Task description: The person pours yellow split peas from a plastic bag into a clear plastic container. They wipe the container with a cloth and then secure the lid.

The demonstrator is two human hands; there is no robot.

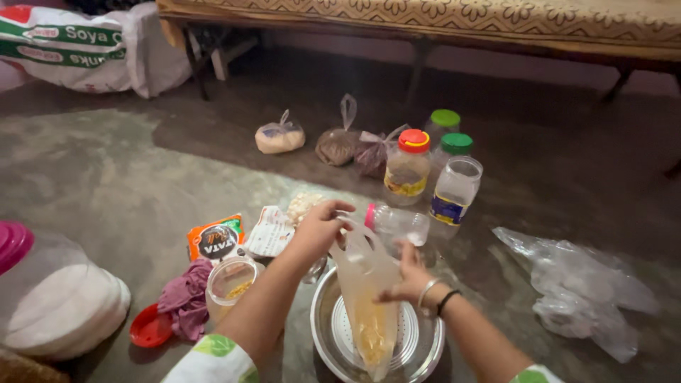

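3 tied bags (339,142), lidded jars (407,167)

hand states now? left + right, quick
Left hand: closed, gripping the top of the clear plastic bag over the steel bowl.
Right hand: holding the bag's side.

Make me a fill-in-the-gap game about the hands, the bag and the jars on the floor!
1. Both hands, the left hand and right hand, hold a clear plastic ____ with yellow grains inside.
2. The bag hangs over a round ____ bowl.
3. The open jar beside the left arm has its ____ lid lying on the floor.
4. The jar with the red lid stands ____.

Missing words: bag; metal; red; upright
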